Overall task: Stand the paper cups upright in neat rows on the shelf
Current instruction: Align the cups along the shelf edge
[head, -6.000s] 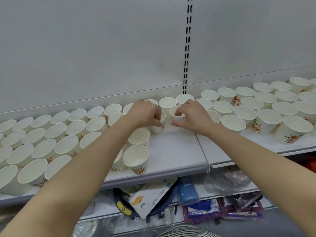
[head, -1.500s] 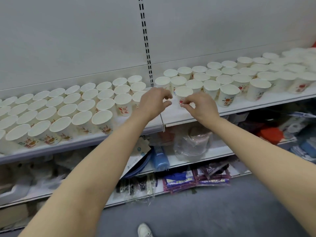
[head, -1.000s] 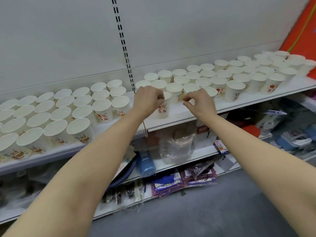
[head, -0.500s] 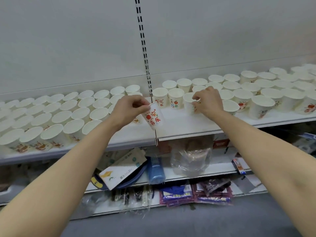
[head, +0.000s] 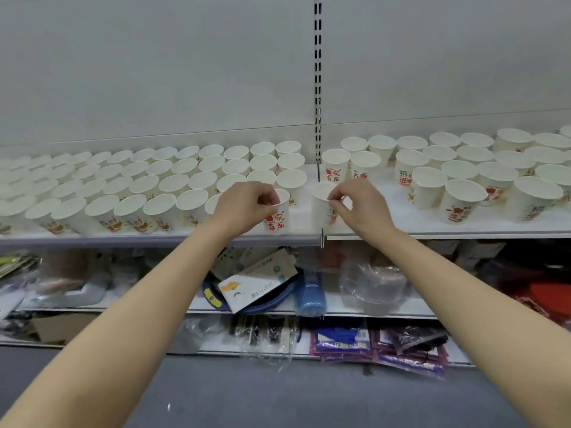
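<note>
White paper cups with red print stand upright in rows across the white shelf point(head: 302, 216). My left hand point(head: 244, 208) pinches the rim of one cup point(head: 278, 219) at the front edge, just right of the left block of cups point(head: 129, 183). My right hand point(head: 360, 205) pinches the rim of another cup point(head: 321, 208) near the shelf joint. Both held cups are upright and rest on or just above the shelf. A looser group of cups point(head: 463, 177) fills the right section.
A slotted upright point(head: 317, 88) splits the grey back panel. Below, a lower shelf holds a paper packet point(head: 250, 288), a blue bottle point(head: 310, 293), clear plastic bags point(head: 374, 285) and purple packets point(head: 343, 344). Grey floor lies beneath.
My left hand has brought its tilted cup upright at the front edge. My right hand has drawn a cup from the right rows toward the shelf joint. The view has shifted left.
</note>
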### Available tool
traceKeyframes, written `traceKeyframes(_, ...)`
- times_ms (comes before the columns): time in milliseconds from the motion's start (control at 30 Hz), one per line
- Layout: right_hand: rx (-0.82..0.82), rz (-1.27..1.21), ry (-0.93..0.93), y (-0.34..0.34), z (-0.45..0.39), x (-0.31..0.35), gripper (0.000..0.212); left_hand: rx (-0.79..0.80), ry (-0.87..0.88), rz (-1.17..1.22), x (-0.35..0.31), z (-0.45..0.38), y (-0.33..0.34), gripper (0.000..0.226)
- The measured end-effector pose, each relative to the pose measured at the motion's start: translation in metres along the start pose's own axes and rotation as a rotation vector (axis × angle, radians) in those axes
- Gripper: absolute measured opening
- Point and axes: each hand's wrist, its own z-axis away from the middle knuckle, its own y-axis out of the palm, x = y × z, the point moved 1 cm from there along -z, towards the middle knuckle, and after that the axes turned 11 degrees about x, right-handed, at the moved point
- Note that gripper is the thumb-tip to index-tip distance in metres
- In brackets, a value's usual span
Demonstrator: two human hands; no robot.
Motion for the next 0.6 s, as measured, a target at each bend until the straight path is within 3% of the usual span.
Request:
traceKeyframes(133, 0.040, -0.027, 0.007, 0.026, -0.006, 0.023, 0.002, -0.031, 0.003, -0.144, 0.017, 0.005, 0.001, 0.001)
traceKeyframes(333, 0.015, -0.029, 0.046, 0.039, -0.023, 0.039, 0.003, -0.093, 0.043, -0.268, 0.028, -0.007, -0.001, 0.009)
traceKeyframes(600, 0.039, -0.043, 0.052, 0.052, -0.033, 0.046, 0.002, -0.065, 0.091, -0.356, 0.046, -0.018, 0.000, 0.017)
